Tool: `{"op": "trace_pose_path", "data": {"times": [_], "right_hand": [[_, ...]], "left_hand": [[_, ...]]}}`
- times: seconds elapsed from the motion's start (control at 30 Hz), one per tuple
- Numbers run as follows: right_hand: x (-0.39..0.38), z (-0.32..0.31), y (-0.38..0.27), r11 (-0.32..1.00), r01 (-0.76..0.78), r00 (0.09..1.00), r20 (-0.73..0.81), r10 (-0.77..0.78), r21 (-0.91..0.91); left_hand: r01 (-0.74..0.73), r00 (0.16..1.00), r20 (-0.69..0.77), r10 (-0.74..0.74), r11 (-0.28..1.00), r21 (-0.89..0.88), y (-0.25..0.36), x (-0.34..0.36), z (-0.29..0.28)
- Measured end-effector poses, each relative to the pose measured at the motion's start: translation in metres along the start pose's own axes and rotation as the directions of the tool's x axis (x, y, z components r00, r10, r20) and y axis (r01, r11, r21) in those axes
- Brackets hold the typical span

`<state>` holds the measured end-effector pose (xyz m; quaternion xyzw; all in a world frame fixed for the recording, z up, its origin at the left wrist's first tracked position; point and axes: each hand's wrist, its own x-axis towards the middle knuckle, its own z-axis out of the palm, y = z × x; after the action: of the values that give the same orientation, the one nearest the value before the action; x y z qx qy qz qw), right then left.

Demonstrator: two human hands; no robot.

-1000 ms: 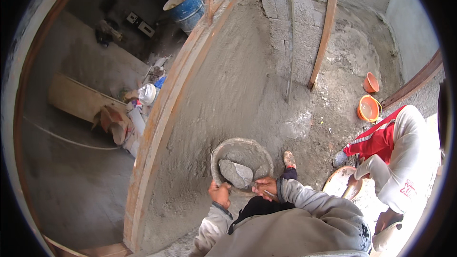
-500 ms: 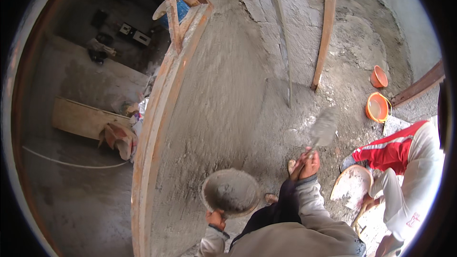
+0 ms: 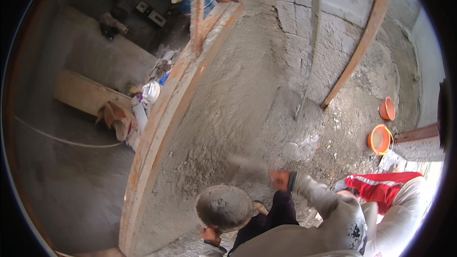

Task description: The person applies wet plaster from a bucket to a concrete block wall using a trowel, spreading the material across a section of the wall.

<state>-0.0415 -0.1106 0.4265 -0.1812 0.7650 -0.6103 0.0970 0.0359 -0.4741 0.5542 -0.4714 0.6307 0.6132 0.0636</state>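
Note:
My left hand (image 3: 210,235) grips the rim of a round mortar bowl (image 3: 223,205), held low in front of the wall. Grey mortar lies inside the bowl. Above and to the right of it, my right hand (image 3: 281,180) is closed round the handle end of a plastering trowel (image 3: 248,163). Motion smears the trowel's blade, which reaches left across the rough, freshly plastered wall (image 3: 223,100). Whether the blade touches the wall I cannot tell.
A wooden frame (image 3: 164,123) borders the wall on the left. Wooden battens (image 3: 358,43) lean at the upper right. Two orange buckets (image 3: 379,139) stand on the rubble-strewn floor. Close by on my right, a person in red trousers (image 3: 381,188) bends down.
My right hand has swung the trowel leftward, from over the floor to the wall. The bowl has shifted slightly left and down in the view, which has turned.

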Motion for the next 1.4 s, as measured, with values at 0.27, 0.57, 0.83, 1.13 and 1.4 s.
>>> {"op": "trace_pose_path", "data": {"times": [0.27, 0.57, 0.83, 1.13, 1.4], "right_hand": [[-0.031, 0.138, -0.031, 0.881, -0.361, 0.802, 0.38, 0.461, -0.307], [-0.02, 0.155, -0.152, 0.584, -0.705, 0.692, 0.568, 0.445, 0.402], [-0.062, 0.209, -0.19, 0.146, -0.458, 0.848, 0.382, 0.367, 0.877], [-0.033, 0.188, -0.286, 0.59, 0.632, 0.382, -0.865, 0.325, 0.502], [0.075, 0.161, -0.176, 0.892, -0.451, 0.751, -0.546, 0.371, -0.014]], "left_hand": [[-0.553, 0.814, 0.275, 0.511, 0.828, 0.097, -0.008, -0.024, 0.055], [-0.443, 0.855, 0.29, 0.43, 0.896, -0.025, -0.002, -0.024, -0.007], [-0.196, 0.954, 0.224, 0.2, 0.98, -0.041, -0.01, 0.023, -0.096], [-0.142, 0.99, 0.023, 0.141, 0.987, 0.077, -0.005, 0.035, -0.189], [-0.16, 0.985, 0.06, 0.162, 0.987, -0.032, -0.027, 0.044, -0.237]]}}
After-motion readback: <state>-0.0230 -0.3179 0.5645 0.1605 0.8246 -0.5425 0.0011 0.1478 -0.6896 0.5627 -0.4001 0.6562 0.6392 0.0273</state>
